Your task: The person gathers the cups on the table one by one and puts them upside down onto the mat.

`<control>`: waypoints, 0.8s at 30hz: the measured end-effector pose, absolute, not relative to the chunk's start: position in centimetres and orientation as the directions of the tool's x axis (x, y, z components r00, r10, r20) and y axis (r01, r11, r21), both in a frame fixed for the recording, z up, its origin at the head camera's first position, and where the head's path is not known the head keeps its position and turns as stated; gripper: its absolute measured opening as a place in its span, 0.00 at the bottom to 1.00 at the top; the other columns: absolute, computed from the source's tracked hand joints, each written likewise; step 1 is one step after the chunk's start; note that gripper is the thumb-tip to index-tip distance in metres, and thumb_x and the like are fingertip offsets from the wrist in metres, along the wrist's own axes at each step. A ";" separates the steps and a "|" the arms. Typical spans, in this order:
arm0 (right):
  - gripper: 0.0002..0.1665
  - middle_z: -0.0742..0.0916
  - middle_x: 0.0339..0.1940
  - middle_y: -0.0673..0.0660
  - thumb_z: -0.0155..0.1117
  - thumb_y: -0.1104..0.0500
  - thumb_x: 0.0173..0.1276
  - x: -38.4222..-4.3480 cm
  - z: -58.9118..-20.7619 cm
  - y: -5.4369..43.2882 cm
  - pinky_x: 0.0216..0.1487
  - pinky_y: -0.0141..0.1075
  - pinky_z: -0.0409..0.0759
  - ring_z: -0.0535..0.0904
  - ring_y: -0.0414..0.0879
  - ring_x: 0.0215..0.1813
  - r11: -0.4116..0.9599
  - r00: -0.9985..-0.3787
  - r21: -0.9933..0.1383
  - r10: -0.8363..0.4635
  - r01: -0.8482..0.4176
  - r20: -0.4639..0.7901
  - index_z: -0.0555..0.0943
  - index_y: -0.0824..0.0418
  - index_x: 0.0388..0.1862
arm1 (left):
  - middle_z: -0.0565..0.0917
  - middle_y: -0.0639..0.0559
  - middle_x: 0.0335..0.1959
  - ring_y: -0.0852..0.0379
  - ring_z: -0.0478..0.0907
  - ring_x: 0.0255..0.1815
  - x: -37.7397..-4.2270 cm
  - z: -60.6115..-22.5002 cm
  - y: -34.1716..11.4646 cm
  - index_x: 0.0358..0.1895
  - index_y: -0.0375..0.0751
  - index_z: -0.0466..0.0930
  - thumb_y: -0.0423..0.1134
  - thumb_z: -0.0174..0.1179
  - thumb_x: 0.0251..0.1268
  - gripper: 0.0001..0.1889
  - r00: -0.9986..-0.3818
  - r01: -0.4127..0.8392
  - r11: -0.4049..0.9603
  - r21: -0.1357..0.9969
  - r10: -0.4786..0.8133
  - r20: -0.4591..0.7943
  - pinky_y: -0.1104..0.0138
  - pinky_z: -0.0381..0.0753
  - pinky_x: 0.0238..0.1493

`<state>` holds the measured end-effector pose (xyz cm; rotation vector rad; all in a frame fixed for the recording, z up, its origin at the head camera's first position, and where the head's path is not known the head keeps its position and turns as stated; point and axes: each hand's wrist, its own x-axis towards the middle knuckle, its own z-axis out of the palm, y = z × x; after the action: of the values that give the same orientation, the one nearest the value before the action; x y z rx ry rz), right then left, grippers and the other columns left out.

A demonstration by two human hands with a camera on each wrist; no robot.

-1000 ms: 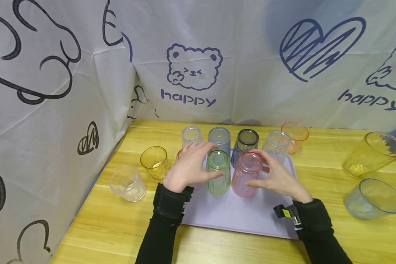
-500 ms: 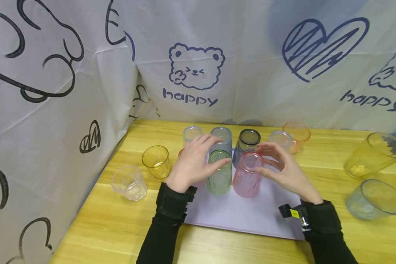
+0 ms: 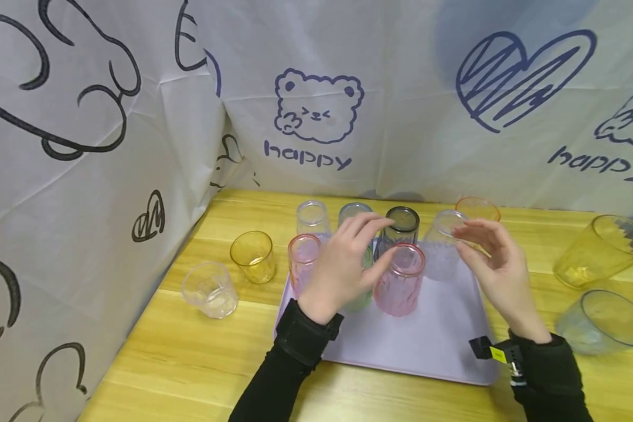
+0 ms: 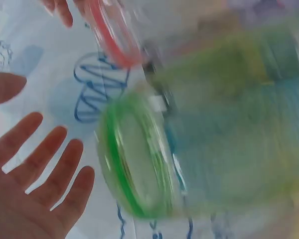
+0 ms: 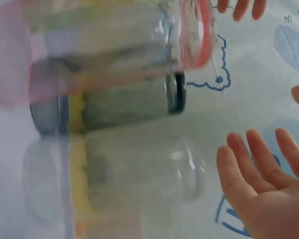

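Note:
My left hand (image 3: 345, 266) hovers over the upside-down green glass (image 3: 366, 300), fingers spread, gripping nothing. In the left wrist view the green glass's rimmed base (image 4: 118, 164) faces the loose fingers (image 4: 55, 159). My right hand (image 3: 498, 266) is held up beside the upside-down clear glass (image 3: 439, 258), overlapping its edge, its fingers loosely bent round nothing. An upside-down pink glass (image 3: 399, 290) stands between the hands, with a dark grey glass (image 3: 401, 231) behind it. All these stand on a lilac tray (image 3: 417, 346).
On the tray's left are a red-rimmed pink glass (image 3: 299, 266) and another clear glass (image 3: 312, 218); a blue glass (image 3: 354, 212) is behind my left hand. Around the tray stand amber (image 3: 253, 261), clear (image 3: 213, 293), orange (image 3: 477, 206), yellow (image 3: 585, 252) and grey-blue (image 3: 585, 325) glasses.
My right hand has drawn away from the pink glass to the right. My left hand has shifted right across the green glass, uncovering the red-rimmed glass. The glasses keep their places.

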<state>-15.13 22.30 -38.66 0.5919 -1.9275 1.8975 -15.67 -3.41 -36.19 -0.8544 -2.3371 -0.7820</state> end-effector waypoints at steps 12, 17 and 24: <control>0.30 0.78 0.63 0.45 0.62 0.70 0.70 -14.4 -38.2 31.0 0.61 0.14 0.71 0.74 0.27 0.63 0.518 -0.862 -0.722 -0.063 -0.459 0.503 0.69 0.64 0.70 | 0.79 0.50 0.63 0.54 0.76 0.64 -14.0 -34.6 3.5 0.66 0.46 0.74 0.46 0.62 0.69 0.24 -0.603 0.761 0.586 0.278 0.481 0.636 0.69 0.75 0.69; 0.33 0.74 0.58 0.34 0.64 0.70 0.68 -13.2 -35.7 31.9 0.60 0.07 0.62 0.69 0.23 0.62 0.687 -0.858 -0.633 0.024 -0.358 0.512 0.68 0.64 0.71 | 0.77 0.52 0.66 0.56 0.74 0.68 -13.9 -34.0 6.3 0.69 0.47 0.72 0.49 0.61 0.69 0.27 -0.599 0.768 0.594 0.238 0.537 0.593 0.71 0.70 0.72; 0.43 0.70 0.75 0.64 0.65 0.64 0.69 -17.7 -39.9 40.9 0.82 0.34 0.59 0.63 0.60 0.78 0.788 -0.842 -0.560 0.105 -0.254 0.530 0.60 0.48 0.79 | 0.72 0.52 0.73 0.57 0.70 0.73 -14.4 -33.8 10.2 0.73 0.51 0.67 0.55 0.55 0.73 0.29 -0.617 0.760 0.632 0.152 0.630 0.470 0.69 0.66 0.77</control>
<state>-17.75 40.90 -39.87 0.1104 -2.4252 0.8659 -14.45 10.15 -33.81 -1.1065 -2.4811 -0.4796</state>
